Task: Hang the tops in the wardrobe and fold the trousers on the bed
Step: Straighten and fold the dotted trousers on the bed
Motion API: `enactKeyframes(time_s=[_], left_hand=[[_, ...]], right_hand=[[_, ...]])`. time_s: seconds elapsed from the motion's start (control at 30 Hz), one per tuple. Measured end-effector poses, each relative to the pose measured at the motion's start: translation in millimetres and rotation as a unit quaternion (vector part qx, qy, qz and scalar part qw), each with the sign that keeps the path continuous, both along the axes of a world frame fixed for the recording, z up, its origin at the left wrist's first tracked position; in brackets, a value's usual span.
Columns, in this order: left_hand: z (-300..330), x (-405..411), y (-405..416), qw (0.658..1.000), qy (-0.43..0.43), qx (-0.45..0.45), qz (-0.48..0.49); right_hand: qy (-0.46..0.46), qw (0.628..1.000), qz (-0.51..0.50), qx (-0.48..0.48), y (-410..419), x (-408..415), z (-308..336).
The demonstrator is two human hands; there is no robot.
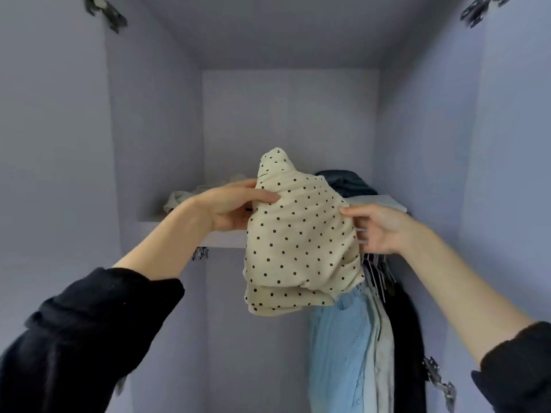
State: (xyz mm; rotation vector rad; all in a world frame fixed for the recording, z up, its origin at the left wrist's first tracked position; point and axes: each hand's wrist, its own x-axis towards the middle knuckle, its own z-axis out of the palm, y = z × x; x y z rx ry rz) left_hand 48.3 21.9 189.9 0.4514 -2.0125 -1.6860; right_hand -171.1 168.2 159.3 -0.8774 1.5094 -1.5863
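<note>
The cream polka-dot top (298, 234) was up in the open wardrobe (155, 129), bunched and folded over on itself, held in the air in front of the shelf edge (222, 242), just right of the middle of the view. At its nine o'clock the left hand (229, 205) gripped the fabric, thumb pressed across the front near the top and fingers curled behind. At its three o'clock the right hand (378, 226) pinched the other edge, fingers tucked behind the cloth beside what looked like pale hanger parts; I couldn't make those out well. Both black sleeves were pushed up the forearms. Below the top, toward five o'clock, hung a light blue garment (337, 353), a pale one and a black one (407, 338). On the shelf behind lay a dark bundle (346, 181) at one o'clock and a pale crumpled cloth (179, 199) at ten o'clock.
</note>
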Motion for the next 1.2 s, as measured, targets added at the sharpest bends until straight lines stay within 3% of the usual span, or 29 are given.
enactKeyframes(time_s=[0.4, 0.57, 0.63, 0.67, 0.73, 0.8, 0.87, 0.97, 1.07, 1.1, 1.2], left_hand=[[81.8, -207.4, -62.0, 0.992, 0.094, 0.01, -0.078], [90.7, -304.3, -78.8, 0.976, 0.146, 0.146, -0.066], [83.5, -330.5, -96.5, 0.979, 0.103, 0.166, -0.052], [77.5, -336.6, -108.3, 0.987, 0.049, 0.144, -0.042], [63.8, -336.2, -134.6, 0.992, -0.126, 0.001, 0.014], [56.5, -328.9, -156.4, 0.944, -0.266, -0.169, 0.094], [59.4, -331.7, -166.6, 0.912, -0.261, -0.282, 0.143], [77.1, -354.4, -174.0, 0.855, -0.085, -0.466, 0.21], [70.5, -384.1, -169.4, 0.83, 0.029, -0.539, 0.139], [54.9, -398.0, -170.3, 0.812, -0.005, -0.576, 0.088], [8.0, -426.2, -179.8, 0.733, -0.273, -0.623, 0.013]], right_hand=[[0.099, 0.982, -0.16, -0.023, -23.3, -158.6, 113.2], [0.266, 0.932, -0.247, 0.006, -62.5, -227.1, 185.9], [0.352, 0.896, -0.268, 0.038, -96.2, -249.7, 199.5], [0.395, 0.876, -0.268, 0.075, -113.1, -258.1, 196.3], [0.473, 0.83, -0.232, 0.182, -148.1, -273.1, 175.2], [0.526, 0.789, -0.182, 0.259, -171.7, -277.5, 147.1], [0.566, 0.769, -0.172, 0.242, -186.8, -276.5, 127.7], [0.586, 0.766, -0.2, 0.174, -196.0, -271.7, 107.6], [0.601, 0.741, -0.228, 0.195, -199.2, -277.5, 63.4], [0.597, 0.746, -0.204, 0.215, -198.3, -277.5, 45.9], [0.556, 0.784, -0.138, 0.237, -185.5, -277.8, 23.8]])
